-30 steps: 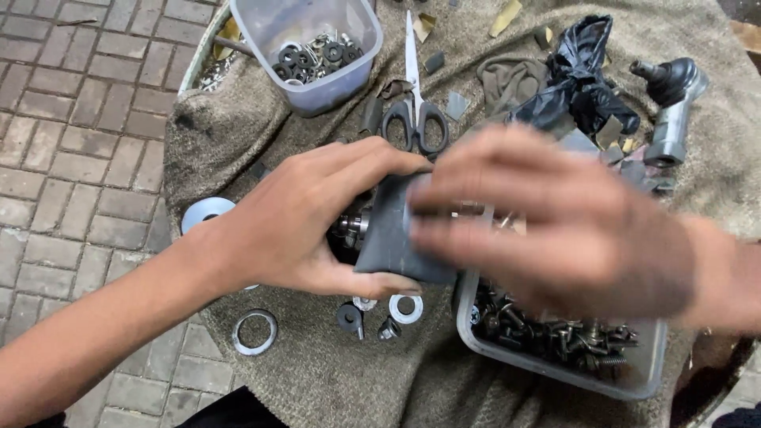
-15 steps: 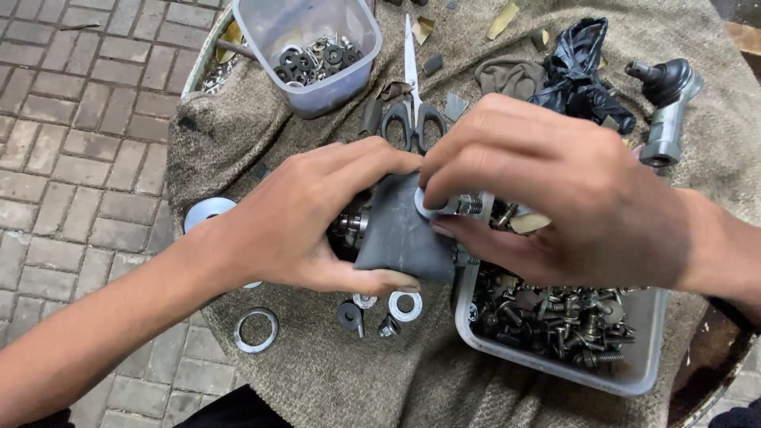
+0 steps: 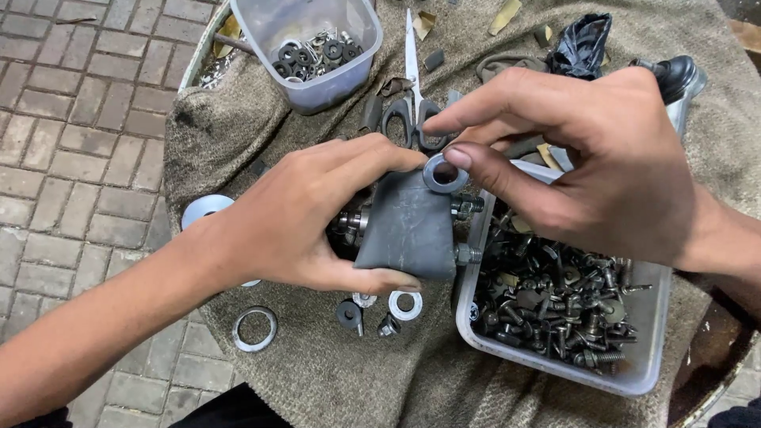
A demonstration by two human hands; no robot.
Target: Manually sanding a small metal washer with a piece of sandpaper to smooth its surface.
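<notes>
at the middle of the cloth-covered table, the right hand [image 3: 587,166] pinches a small grey washer [image 3: 445,174] between thumb and forefinger, the other fingers curled loosely above; the washer sits at the top corner of a dark rubber-wrapped part [image 3: 408,226]. the left hand [image 3: 305,218] closes around that part from the left, thumb under its lower edge and fingers over its top, so most of the metal body is hidden; only a bolt end [image 3: 468,206] and a bit of shaft at the left show.

just below the left hand lie a white washer [image 3: 405,303], a small dark bolt [image 3: 349,314] and a nut [image 3: 388,325], with a larger metal ring [image 3: 254,328] further left on the burlap cloth [image 3: 333,380]. touching the wrapped part on its right stands a clear plastic tub [image 3: 634,372] full of bolts and screws, partly covered by the right hand. behind the hands lie scissors [image 3: 411,87], partly hidden by the fingers, and a second clear tub [image 3: 317,47] holding washers. a crumpled black plastic bag [image 3: 583,43] lies at the top right.
</notes>
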